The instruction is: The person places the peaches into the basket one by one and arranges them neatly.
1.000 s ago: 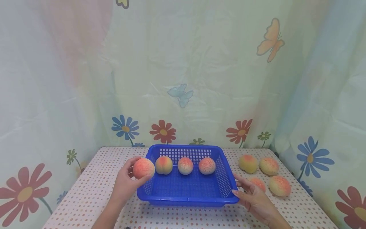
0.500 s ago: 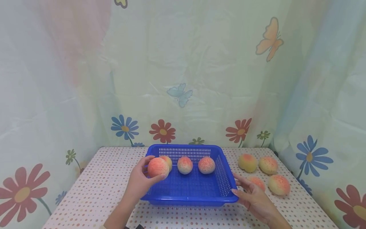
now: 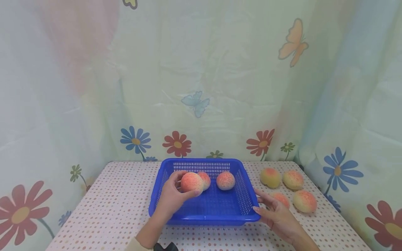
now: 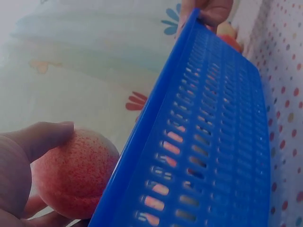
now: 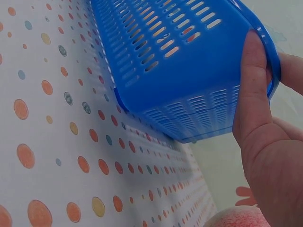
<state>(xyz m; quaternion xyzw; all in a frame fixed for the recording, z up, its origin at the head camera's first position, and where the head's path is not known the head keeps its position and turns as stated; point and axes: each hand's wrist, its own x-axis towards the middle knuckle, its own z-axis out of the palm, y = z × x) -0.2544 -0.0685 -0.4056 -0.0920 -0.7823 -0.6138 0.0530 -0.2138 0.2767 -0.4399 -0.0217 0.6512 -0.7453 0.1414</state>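
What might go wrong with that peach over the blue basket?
The held peach might slip from the left hand and bump the rear peach, partly hidden behind it. The right hand holds the blue basket by its rim, so a hard tug might tilt it. That hand might also knock the outside peach close by, making it roll.

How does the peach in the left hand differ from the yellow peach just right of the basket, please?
The held peach is mostly pinkish red; the yellow peach is mainly yellow with a red patch. The left hand grips the held peach over the basket; the yellow peach rests on the table. Both look roundish.
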